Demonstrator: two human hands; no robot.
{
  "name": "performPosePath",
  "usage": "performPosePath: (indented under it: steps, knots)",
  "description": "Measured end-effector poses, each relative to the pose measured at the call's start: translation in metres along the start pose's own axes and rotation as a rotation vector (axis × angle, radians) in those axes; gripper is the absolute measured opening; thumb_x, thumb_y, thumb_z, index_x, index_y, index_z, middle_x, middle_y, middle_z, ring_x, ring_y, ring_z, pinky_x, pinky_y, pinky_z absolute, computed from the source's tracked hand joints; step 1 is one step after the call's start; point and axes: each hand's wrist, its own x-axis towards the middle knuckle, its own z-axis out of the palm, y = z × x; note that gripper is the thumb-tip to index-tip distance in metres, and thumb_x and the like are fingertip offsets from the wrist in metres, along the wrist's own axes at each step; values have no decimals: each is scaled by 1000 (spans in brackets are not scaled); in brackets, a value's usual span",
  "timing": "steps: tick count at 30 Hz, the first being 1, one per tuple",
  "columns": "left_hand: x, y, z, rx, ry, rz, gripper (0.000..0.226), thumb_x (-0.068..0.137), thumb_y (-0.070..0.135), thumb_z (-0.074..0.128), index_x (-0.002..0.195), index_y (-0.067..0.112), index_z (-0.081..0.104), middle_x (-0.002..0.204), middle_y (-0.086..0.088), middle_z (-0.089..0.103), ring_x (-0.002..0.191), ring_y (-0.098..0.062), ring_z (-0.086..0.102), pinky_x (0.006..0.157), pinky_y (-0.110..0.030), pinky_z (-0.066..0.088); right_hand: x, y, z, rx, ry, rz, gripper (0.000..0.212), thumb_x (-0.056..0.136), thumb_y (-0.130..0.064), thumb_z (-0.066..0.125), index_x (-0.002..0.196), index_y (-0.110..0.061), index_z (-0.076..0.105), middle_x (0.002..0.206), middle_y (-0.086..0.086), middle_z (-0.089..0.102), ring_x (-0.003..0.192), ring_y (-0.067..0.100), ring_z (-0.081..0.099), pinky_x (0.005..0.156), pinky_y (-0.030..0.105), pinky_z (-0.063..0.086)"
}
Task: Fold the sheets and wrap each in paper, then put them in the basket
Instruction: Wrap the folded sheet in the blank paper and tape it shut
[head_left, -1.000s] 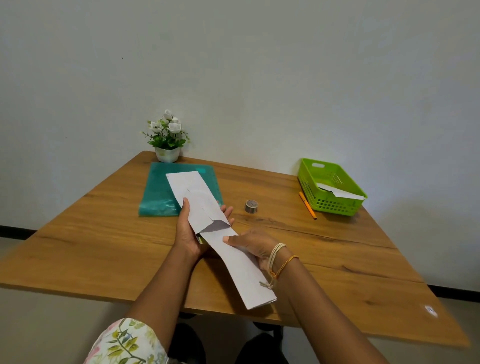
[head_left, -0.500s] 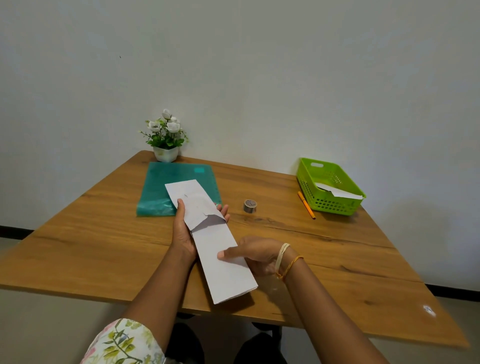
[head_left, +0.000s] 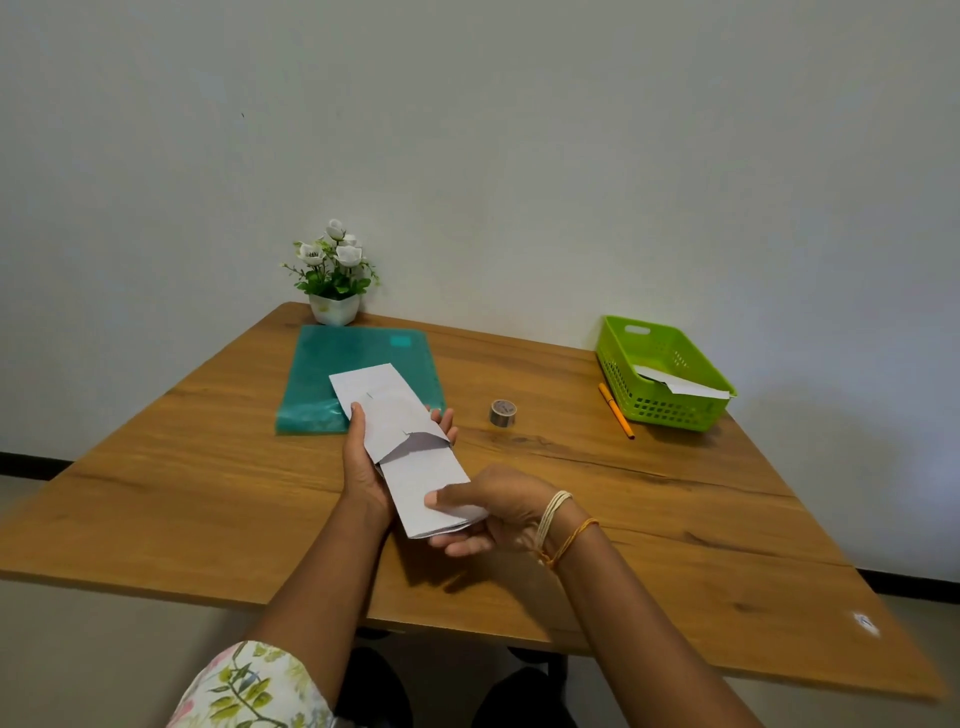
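Folded white sheet (head_left: 423, 480) sticks halfway out of a white paper wrapper (head_left: 387, 410), both held above the wooden table (head_left: 675, 519). Her left hand (head_left: 363, 467) cradles the wrapper from below, thumb on one edge and fingers curled up round the other. Her right hand (head_left: 493, 512) pinches the sheet's near end between thumb and fingers. Behind lies a teal plastic folder (head_left: 317, 384) beside a potted plant (head_left: 332, 275). A tape roll (head_left: 503, 413), an orange pen (head_left: 615, 410) and the green basket (head_left: 623, 358), with another wrapped sheet (head_left: 680, 384) in it, sit to the right.
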Motion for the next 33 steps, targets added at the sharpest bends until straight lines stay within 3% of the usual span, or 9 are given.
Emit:
performPosePath:
  steps: [7,10,13,16,18,21,25,30,33]
  knots:
    - [4,-2,0,-62,-2,-15,85,79,67,59,134,3,47,116,-25,64,111,-44,61,87,-57,52,12,-5,13,233,303,-311,30,84,0,70,95,-13,45,77,14,64,41,11,61,40,22,52]
    - [4,-1,-1,-42,-43,2,76,84,67,54,127,4,53,112,-27,66,106,-46,63,81,-57,54,10,-4,17,187,159,-374,10,86,-6,69,91,-8,61,88,13,68,60,13,68,55,23,59]
    - [5,0,-2,-48,-49,-9,77,83,68,53,126,4,55,112,-27,66,104,-45,64,81,-56,55,8,-1,10,173,12,-434,30,84,5,65,114,3,61,115,14,62,90,19,67,73,28,59]
    - [5,-1,-4,-30,-32,-33,79,82,69,56,129,5,54,114,-25,66,106,-43,64,85,-56,54,11,2,3,35,43,-497,38,84,11,62,121,7,57,131,15,52,107,26,61,77,31,59]
    - [5,0,-4,-15,-34,-47,80,82,70,55,128,5,54,115,-25,66,106,-43,64,85,-56,54,14,3,3,-45,93,-555,36,83,8,65,118,3,59,129,16,55,97,25,66,72,28,59]
    - [5,1,-3,12,-32,-34,82,82,70,54,128,2,55,114,-25,65,105,-41,64,92,-56,51,19,7,7,-268,370,-668,25,78,-7,76,96,-14,62,114,15,68,58,11,63,58,25,56]
    - [7,-1,-4,59,-6,-27,87,82,70,54,139,5,47,125,-23,58,114,-38,56,104,-55,41,33,12,9,-827,915,-812,43,71,-37,80,86,-29,41,89,-13,62,69,11,58,51,23,44]
    - [2,-1,-3,199,20,-8,72,82,66,56,126,9,60,111,-20,68,92,-36,69,77,-49,56,49,8,5,-962,1028,-799,43,72,-32,77,94,-26,41,94,-5,56,78,20,59,51,27,44]
    - [2,0,-4,216,61,12,65,83,61,58,126,12,60,109,-19,70,89,-35,70,80,-50,57,57,6,4,-1030,1066,-810,44,71,-28,81,100,-24,47,100,0,57,82,21,61,51,24,46]
